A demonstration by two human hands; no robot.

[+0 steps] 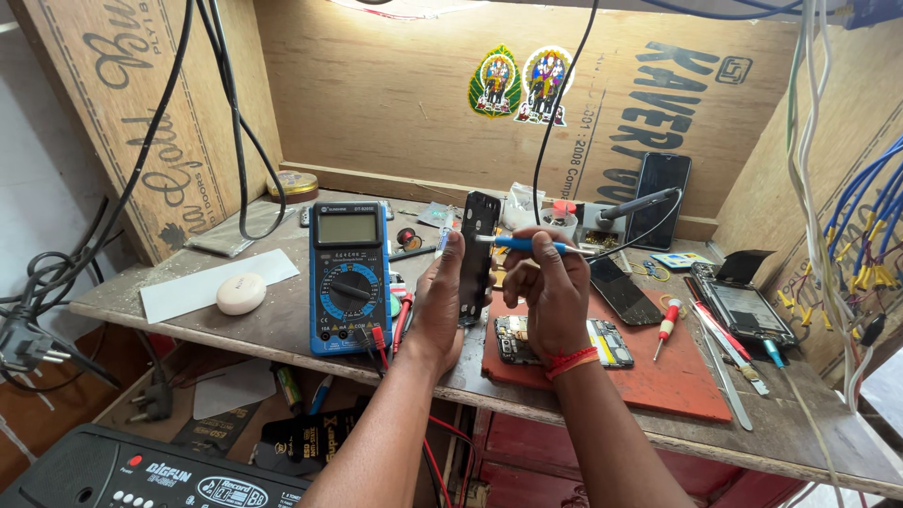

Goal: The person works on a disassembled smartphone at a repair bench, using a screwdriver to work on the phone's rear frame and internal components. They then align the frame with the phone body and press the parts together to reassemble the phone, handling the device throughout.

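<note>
- Left hand (pixel 438 301) grips a black phone frame (pixel 478 254) upright above the bench edge; right hand (pixel 553 292) pinches a blue screwdriver (pixel 523 244), tip at the frame's upper part.
- Below them on the red mat (pixel 691 376), a bare circuit board (pixel 513 339) — the phone looks already stripped.
- Farther left stands a multimeter (pixel 349 277) — untouched.

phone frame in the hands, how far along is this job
Done: a phone is opened, its circuit boards lying on the red mat. In hand: left hand holds the black frame upright; right hand works a blue-handled tool on it. Left: nothing reassembled.
</note>
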